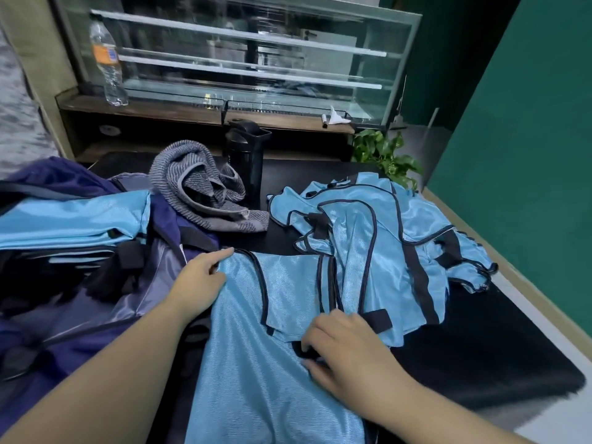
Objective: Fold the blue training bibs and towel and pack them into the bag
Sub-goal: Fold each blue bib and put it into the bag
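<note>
left hand (200, 277) and right hand (344, 344) pinching one bib (256, 331), one towel (205, 190), one bag (64, 283)

I count one grey towel (205, 193), one purple bag (96, 302), one black bottle (245, 161), one clear water bottle (108, 64) and one plant (384, 155). Blue bibs: one spread flat (256, 347), others heaped (384, 232) or folded (70, 219), overlapping beyond my counting.
</note>
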The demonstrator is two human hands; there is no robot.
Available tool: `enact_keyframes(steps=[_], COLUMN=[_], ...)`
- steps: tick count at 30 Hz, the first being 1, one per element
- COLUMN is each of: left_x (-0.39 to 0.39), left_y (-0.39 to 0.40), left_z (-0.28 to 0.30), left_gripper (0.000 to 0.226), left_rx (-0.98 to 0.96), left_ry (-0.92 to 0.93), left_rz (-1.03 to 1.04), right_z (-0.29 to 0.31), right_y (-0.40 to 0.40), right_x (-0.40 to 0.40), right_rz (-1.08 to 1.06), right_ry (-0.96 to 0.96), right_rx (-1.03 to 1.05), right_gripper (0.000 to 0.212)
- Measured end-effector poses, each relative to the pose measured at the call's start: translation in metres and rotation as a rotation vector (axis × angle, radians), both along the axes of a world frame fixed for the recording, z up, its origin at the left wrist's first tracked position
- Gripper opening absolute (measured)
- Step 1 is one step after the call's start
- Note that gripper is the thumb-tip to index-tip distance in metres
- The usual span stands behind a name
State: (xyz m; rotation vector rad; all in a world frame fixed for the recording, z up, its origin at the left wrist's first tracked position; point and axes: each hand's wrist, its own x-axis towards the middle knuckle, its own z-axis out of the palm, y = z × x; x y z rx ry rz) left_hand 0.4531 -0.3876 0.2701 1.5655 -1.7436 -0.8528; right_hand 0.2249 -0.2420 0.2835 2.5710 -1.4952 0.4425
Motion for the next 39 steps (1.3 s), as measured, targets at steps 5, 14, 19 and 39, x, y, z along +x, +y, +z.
enact_keyframes(steps=[5,14,19,39], left_x=[-0.001,-0.002,-0.002,0.003], left_y=[0.001,0.001,0.001,-0.007], left_z=[0.001,0.0,-0.001,-0.008], left_gripper=[0.051,0.051,0.051,0.05], left_rx=[-0.01,0.004,0.004,0.019], left_ry=[-0.013,-0.036,-0.035,-0.001], left_rz=[0.004,0.014,0.024,-0.007], right_z=[-0.009,-0.003,0.008,0.042], right_y=[0.005,0.016,0.02,-0.067], right_x=[0.001,-0.017,-0.029,-0.019], right_rz=[-0.129,-0.286,-0.618,-0.514], right_ry=[0.086,0.002,-0.732,-0.565], right_rx=[-0.001,0.023,0.241,0.27], right_gripper=[0.021,0.016,0.023,0.026])
